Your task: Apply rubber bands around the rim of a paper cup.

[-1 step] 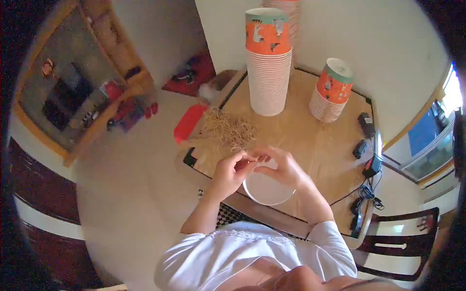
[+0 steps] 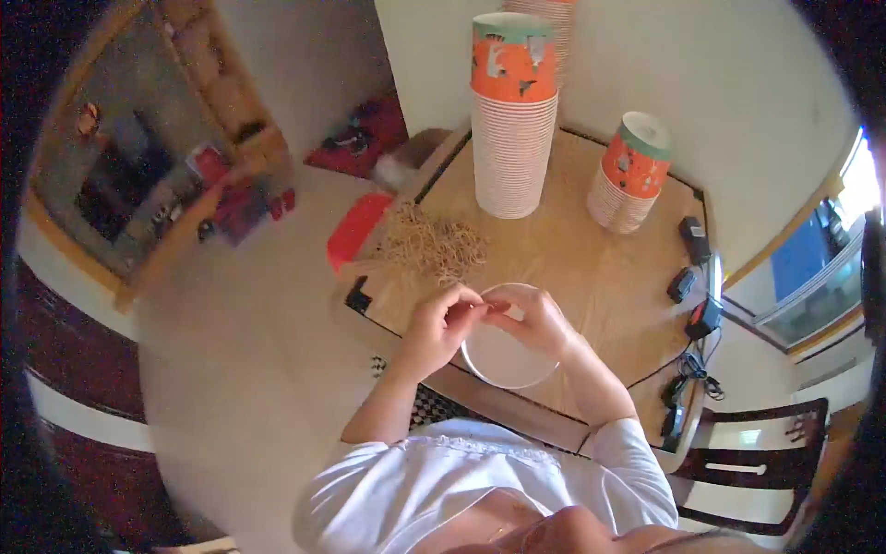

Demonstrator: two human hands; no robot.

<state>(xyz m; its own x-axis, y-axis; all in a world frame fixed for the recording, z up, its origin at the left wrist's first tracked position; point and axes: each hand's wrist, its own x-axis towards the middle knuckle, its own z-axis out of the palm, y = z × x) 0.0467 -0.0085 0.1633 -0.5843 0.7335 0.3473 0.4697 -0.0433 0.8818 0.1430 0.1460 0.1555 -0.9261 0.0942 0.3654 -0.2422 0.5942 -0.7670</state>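
Over a round white tub (image 2: 512, 377) at the table's near edge, my two hands meet with fingertips pinched together. My left hand (image 2: 445, 325) is closed; a tiny brownish thing may be between its fingers, too small to name. My right hand (image 2: 540, 325) is closed too, its thumb and fingers touching the left fingertips above the tub. Just beyond the left hand lies a tangled pile of thin tan loops (image 2: 432, 245) that look like rubber bands.
A tall stack of orange-and-green paper tubs (image 2: 515, 152) stands at the table's back, a shorter stack (image 2: 629, 174) to its right. Black adapters and cables (image 2: 692, 365) line the right edge. A red bag (image 2: 358, 229) hangs by the left edge; a dark chair (image 2: 752, 462) stands at right.
My right fingers were spread slightly apart from the left ones; now they have come in and pinch against them. The left hand has hardly moved.
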